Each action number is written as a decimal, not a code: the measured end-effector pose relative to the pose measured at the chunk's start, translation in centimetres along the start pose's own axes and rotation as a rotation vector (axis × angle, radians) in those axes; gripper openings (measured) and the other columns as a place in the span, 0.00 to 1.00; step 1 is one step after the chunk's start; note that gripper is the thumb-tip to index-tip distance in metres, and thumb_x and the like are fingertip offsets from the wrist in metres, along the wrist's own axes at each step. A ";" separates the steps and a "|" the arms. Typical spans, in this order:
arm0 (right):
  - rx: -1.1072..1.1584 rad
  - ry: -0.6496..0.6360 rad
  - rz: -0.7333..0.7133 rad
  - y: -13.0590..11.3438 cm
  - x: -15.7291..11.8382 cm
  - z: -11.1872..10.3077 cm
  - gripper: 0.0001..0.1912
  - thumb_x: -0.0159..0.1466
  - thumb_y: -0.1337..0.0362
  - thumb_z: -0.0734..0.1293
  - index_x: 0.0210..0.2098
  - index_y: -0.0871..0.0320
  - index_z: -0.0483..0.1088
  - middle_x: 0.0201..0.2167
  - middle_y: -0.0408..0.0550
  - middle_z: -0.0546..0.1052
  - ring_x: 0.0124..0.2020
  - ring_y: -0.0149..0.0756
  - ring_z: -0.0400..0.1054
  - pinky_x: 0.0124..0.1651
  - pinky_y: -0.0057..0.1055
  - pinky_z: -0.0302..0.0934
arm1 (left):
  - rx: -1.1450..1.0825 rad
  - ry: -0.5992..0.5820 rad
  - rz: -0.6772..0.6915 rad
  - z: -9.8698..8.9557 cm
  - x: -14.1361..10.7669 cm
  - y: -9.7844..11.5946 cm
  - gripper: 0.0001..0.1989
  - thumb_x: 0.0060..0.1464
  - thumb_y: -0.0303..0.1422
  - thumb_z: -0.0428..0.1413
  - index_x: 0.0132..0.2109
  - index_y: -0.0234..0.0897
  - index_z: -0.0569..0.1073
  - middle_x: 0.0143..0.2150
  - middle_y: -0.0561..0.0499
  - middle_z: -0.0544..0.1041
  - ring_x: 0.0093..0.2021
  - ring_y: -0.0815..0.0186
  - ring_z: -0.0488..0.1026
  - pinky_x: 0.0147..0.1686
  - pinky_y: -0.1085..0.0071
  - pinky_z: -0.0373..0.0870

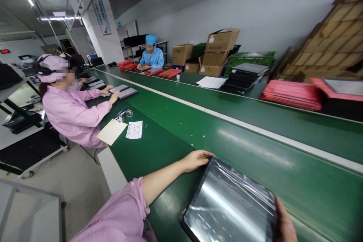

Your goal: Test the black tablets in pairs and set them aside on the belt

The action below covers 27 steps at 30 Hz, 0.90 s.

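From my head camera, I look down at a black-framed tablet wrapped in clear plastic film, which I hold at an angle over the green belt tabletop. My left hand is at the tablet's upper left edge, with its fingers closed around the rim in a firm grip, and my pink sleeve runs back along that arm. My right hand sits against the tablet's right edge, low in the view. Its fingers are hidden behind the tablet, so I cannot tell how they are holding it. Ahead on my left, a co-worker in a pink smock and cap has both hands on a dark tablet. Nearer me lie a yellow sheet, a handwritten white paper and a blue pen. Across the white divider strip, another co-worker in blue sits beside red trays. Along that far side are a loose white sheet, a stack of dark tablets, a pile of red sleeves, and cardboard boxes with green crates behind them.
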State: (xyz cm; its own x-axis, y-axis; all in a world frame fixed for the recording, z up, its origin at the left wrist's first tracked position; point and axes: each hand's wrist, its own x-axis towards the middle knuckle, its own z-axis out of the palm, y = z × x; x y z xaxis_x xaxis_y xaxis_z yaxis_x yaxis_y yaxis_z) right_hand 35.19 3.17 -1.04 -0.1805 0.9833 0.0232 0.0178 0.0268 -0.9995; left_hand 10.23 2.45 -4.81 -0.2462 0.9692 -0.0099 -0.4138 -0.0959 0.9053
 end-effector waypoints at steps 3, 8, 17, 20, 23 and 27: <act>0.013 0.018 0.018 -0.3 0.0 0.1 0.49 0.63 0.34 0.57 0.71 0.63 0.54 0.71 0.54 0.56 0.73 0.54 0.43 0.75 0.48 0.34 | 0.011 0.027 0.020 -0.1 0.0 -0.3 0.35 0.32 0.49 0.74 0.46 0.34 0.77 0.48 0.41 0.79 0.54 0.53 0.74 0.63 0.51 0.59; -0.001 0.026 0.040 -0.3 0.0 0.2 0.50 0.63 0.33 0.58 0.71 0.65 0.54 0.71 0.53 0.57 0.72 0.53 0.44 0.74 0.44 0.41 | 0.045 0.005 0.020 -0.3 -0.1 -0.3 0.32 0.37 0.50 0.72 0.44 0.34 0.77 0.48 0.40 0.79 0.55 0.52 0.74 0.64 0.50 0.58; 0.032 0.046 -0.028 1.2 0.2 0.0 0.50 0.63 0.34 0.58 0.69 0.68 0.56 0.70 0.57 0.58 0.71 0.53 0.48 0.74 0.44 0.34 | 0.032 -0.344 -0.021 -1.7 -0.9 1.7 0.38 0.37 0.41 0.75 0.56 0.37 0.72 0.64 0.35 0.68 0.69 0.46 0.60 0.69 0.48 0.45; 0.072 0.057 -0.038 1.4 0.2 0.1 0.49 0.63 0.35 0.60 0.69 0.69 0.57 0.69 0.59 0.60 0.70 0.54 0.49 0.74 0.43 0.35 | 0.057 -0.474 -0.010 -1.9 -1.1 2.0 0.43 0.40 0.40 0.73 0.62 0.38 0.66 0.68 0.34 0.62 0.72 0.46 0.52 0.70 0.48 0.40; 0.104 0.053 -0.048 1.5 0.2 0.2 0.48 0.64 0.37 0.61 0.69 0.69 0.57 0.69 0.59 0.60 0.70 0.54 0.50 0.74 0.44 0.36 | 0.095 -0.576 0.005 -2.0 -1.1 2.3 0.49 0.41 0.41 0.72 0.66 0.39 0.59 0.71 0.34 0.55 0.74 0.47 0.46 0.71 0.49 0.37; 0.060 0.041 -0.074 1.2 0.0 0.1 0.45 0.65 0.37 0.59 0.68 0.65 0.59 0.69 0.57 0.60 0.70 0.51 0.50 0.73 0.44 0.38 | 0.134 -0.644 -0.016 -1.8 -1.3 2.9 0.57 0.37 0.42 0.73 0.70 0.39 0.52 0.73 0.33 0.47 0.75 0.47 0.40 0.71 0.51 0.34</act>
State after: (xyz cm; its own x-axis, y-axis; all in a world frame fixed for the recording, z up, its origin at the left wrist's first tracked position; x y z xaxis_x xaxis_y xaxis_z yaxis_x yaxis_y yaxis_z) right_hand 35.07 3.19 -2.26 -0.1383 0.9857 0.0962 -0.0536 0.0896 -0.9945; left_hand 7.74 0.52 -2.90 0.3503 0.9161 0.1950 -0.2899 -0.0919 0.9526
